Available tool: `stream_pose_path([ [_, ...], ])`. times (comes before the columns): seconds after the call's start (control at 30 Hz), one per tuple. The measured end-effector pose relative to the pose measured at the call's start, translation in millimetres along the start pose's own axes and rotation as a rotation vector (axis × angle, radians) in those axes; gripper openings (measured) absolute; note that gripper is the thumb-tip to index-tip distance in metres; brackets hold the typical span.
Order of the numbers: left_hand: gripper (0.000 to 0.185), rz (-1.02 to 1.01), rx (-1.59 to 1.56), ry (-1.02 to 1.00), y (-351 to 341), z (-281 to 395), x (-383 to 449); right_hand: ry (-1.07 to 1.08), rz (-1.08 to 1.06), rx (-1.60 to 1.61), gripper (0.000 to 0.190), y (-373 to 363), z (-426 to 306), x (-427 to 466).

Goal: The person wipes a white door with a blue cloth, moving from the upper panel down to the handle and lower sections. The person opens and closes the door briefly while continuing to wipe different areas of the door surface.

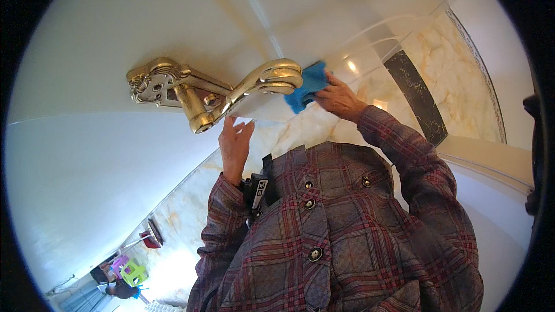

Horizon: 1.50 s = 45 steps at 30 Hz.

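A gold-coloured ornate lever handle (260, 78) juts from a white door-like panel (130, 21). My right hand (340, 97) is shut on a blue cloth (310, 84), which lies against the white surface just beyond the lever's curled end. Below the lever, my left hand (236, 143) is raised with its fingers bent and apart. Its fingertips are at the lower edge of the white surface, and I see nothing held in it; whether they touch is unclear. A dark device with a strap (256, 190) is at my left wrist.
Marble-patterned flooring (173, 225) with a dark strip (416, 95) lies below. At the lower left are a red dustpan-like object (150, 240), a green plastic stool (133, 272), a purple plastic item (119, 264) and another person (123, 290). A pale wall stands at the right.
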<state>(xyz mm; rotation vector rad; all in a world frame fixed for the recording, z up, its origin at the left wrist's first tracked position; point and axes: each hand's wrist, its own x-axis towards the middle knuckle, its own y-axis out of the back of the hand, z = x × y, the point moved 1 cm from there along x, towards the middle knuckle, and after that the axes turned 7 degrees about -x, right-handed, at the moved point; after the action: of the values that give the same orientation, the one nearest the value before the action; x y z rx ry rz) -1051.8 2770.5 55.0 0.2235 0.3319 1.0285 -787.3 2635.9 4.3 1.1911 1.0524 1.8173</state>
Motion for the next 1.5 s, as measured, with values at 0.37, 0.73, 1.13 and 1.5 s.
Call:
stream_pose_path([
  [0.37,0.042,-0.348,0.457,-0.474,-28.0,70.0,-5.7,-0.218,0.24,0.193,0.014,-7.8,-36.0,27.0],
  [0.73,0.059,-0.306,0.177,-0.644,-57.3,102.9,8.7,-0.837,0.489,-0.015,0.029,25.4,53.6,-1.7],
  [1.13,0.045,-0.191,0.258,-0.642,-59.6,84.9,16.7,-0.44,0.56,-0.022,0.047,74.6,32.7,55.7],
  [1.5,0.015,0.124,0.057,-0.535,-55.6,64.0,7.4,-0.294,0.592,-0.01,0.043,126.7,48.7,113.1],
])
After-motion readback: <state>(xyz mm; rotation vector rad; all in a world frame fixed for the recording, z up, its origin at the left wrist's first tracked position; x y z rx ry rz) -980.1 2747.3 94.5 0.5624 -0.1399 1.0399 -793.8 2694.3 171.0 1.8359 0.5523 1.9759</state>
